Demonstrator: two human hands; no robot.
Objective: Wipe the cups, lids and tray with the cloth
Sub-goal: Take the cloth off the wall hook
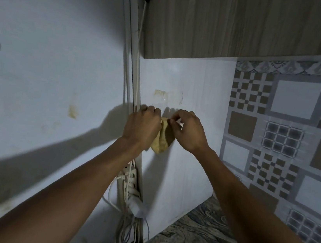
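Head view: yellow cloth [162, 140] bunched up, held in the air between both hands, close to the white wall panel [186, 165]. Left hand [141, 126] has its fingers curled round the cloth's left side and grips it; most of the cloth hangs below and just right of this hand. Right hand [188, 131] pinches the cloth's top edge with thumb and fingertips, knuckles up. The hands nearly touch over the cloth.

Just above the hands is a clear stuck-on patch with brownish tape marks [168, 98]. Well above them is a wooden cabinet [229, 28]. Right of the right hand is patterned tile [287, 128]. Below the right forearm is a marbled countertop [201, 239]. Below the left wrist, a white power strip [130, 180] and cables [126, 235] run down the corner.
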